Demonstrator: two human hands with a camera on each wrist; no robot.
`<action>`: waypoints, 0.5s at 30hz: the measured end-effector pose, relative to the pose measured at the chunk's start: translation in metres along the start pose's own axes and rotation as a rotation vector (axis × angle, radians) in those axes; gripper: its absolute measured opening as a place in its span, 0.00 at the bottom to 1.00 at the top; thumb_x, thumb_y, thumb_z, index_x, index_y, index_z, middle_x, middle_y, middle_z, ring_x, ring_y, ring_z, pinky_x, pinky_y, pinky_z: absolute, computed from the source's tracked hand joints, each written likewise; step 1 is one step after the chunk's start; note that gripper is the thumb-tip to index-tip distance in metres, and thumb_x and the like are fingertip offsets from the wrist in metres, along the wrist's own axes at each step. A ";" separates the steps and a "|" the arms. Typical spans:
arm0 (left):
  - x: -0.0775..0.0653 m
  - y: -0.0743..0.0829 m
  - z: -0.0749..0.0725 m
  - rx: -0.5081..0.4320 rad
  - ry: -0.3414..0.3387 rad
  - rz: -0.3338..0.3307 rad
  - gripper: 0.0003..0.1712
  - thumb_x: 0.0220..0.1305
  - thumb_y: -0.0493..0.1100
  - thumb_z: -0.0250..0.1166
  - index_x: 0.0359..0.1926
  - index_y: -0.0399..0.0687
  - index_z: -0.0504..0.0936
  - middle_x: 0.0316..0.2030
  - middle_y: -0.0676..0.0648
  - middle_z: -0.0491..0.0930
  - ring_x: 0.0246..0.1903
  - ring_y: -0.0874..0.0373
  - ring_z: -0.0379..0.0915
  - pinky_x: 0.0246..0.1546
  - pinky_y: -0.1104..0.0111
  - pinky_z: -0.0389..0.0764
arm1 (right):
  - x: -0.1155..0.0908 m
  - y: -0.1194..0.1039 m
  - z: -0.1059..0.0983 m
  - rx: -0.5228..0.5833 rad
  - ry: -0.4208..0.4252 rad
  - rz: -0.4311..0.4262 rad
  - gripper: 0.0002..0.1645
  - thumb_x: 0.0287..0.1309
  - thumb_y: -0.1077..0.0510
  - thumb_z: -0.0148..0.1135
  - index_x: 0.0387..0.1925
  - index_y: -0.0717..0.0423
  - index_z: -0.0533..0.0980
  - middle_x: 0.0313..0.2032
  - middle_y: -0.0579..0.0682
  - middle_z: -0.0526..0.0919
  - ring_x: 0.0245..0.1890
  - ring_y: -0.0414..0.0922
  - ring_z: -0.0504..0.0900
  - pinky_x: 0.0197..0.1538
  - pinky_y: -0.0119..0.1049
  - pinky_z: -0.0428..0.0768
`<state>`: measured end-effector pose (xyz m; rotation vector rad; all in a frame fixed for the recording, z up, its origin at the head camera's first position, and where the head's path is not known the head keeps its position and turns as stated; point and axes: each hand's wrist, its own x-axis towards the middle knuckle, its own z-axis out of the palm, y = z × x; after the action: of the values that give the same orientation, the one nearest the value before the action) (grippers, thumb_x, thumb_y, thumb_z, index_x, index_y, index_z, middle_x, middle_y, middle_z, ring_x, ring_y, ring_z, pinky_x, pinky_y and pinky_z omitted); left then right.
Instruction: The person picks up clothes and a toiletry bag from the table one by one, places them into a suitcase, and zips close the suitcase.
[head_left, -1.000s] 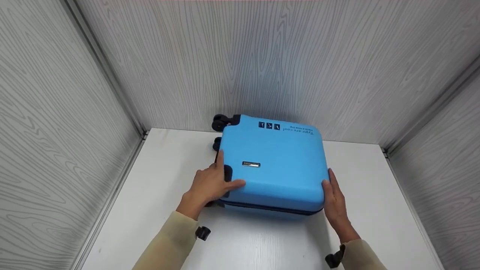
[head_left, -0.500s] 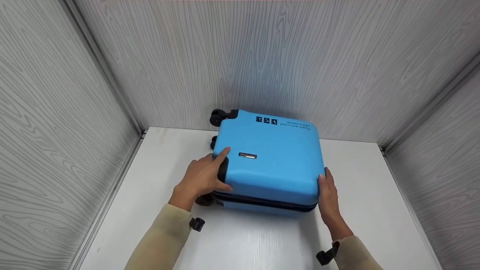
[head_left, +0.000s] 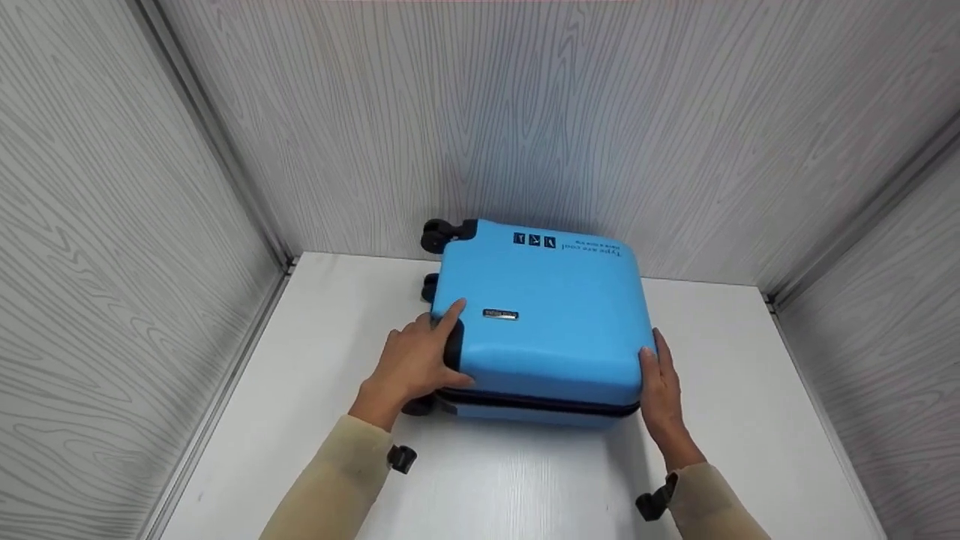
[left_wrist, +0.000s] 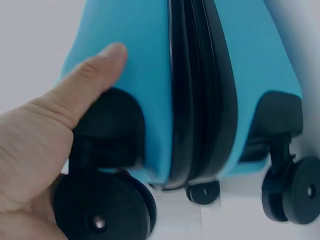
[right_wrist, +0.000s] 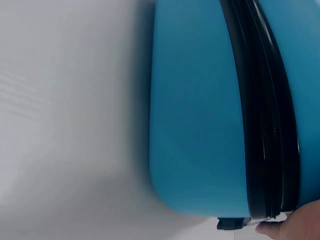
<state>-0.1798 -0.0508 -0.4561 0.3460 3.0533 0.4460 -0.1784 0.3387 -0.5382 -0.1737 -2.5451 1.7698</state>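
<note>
A light blue hard-shell suitcase [head_left: 555, 300] lies on its side, its wheeled end to the left and its printed face up. My left hand [head_left: 409, 364] grips the near wheeled corner, index finger over the top face and thumb on the near side. In the left wrist view, the thumb [left_wrist: 100, 70] presses the blue shell just above a black wheel [left_wrist: 100, 210]. My right hand [head_left: 661, 386] holds the opposite end, thumb on the near corner and fingers along the end. Only part of that hand [right_wrist: 297, 225] shows in the right wrist view, beside the black zip band [right_wrist: 270, 140].
The suitcase is on a white surface [head_left: 517, 487], close to the grey wood-grain back wall [head_left: 480, 112]. Similar panels stand at left [head_left: 90, 262] and right [head_left: 885, 315]. Black straps with small mounts [head_left: 402, 459] sit at both cuffs.
The suitcase has shifted slightly toward the back wall, both hands moving with it. My left index finger has slid from the wheeled edge onto the top face.
</note>
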 end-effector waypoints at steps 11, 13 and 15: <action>-0.014 0.026 0.009 0.004 0.058 -0.033 0.75 0.45 0.75 0.80 0.86 0.64 0.49 0.71 0.26 0.68 0.58 0.33 0.78 0.52 0.41 0.79 | 0.019 0.011 -0.029 0.008 -0.091 0.032 0.48 0.78 0.25 0.25 0.86 0.46 0.47 0.85 0.51 0.47 0.85 0.53 0.43 0.83 0.58 0.45; -0.015 0.027 0.008 0.000 0.067 -0.029 0.74 0.45 0.73 0.81 0.86 0.62 0.50 0.77 0.27 0.58 0.67 0.31 0.70 0.60 0.39 0.76 | 0.022 0.013 -0.033 0.007 -0.113 0.069 0.52 0.77 0.23 0.23 0.85 0.50 0.49 0.84 0.53 0.50 0.85 0.54 0.46 0.83 0.56 0.47; -0.015 0.029 0.007 0.005 0.073 0.001 0.73 0.47 0.70 0.82 0.85 0.57 0.52 0.81 0.29 0.49 0.76 0.30 0.58 0.68 0.36 0.68 | 0.025 0.015 -0.037 0.015 -0.137 0.114 0.55 0.75 0.21 0.21 0.85 0.53 0.50 0.84 0.56 0.51 0.85 0.55 0.47 0.83 0.56 0.49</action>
<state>-0.1586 -0.0247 -0.4541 0.3386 3.1256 0.4608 -0.1983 0.3813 -0.5404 -0.2080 -2.6649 1.9030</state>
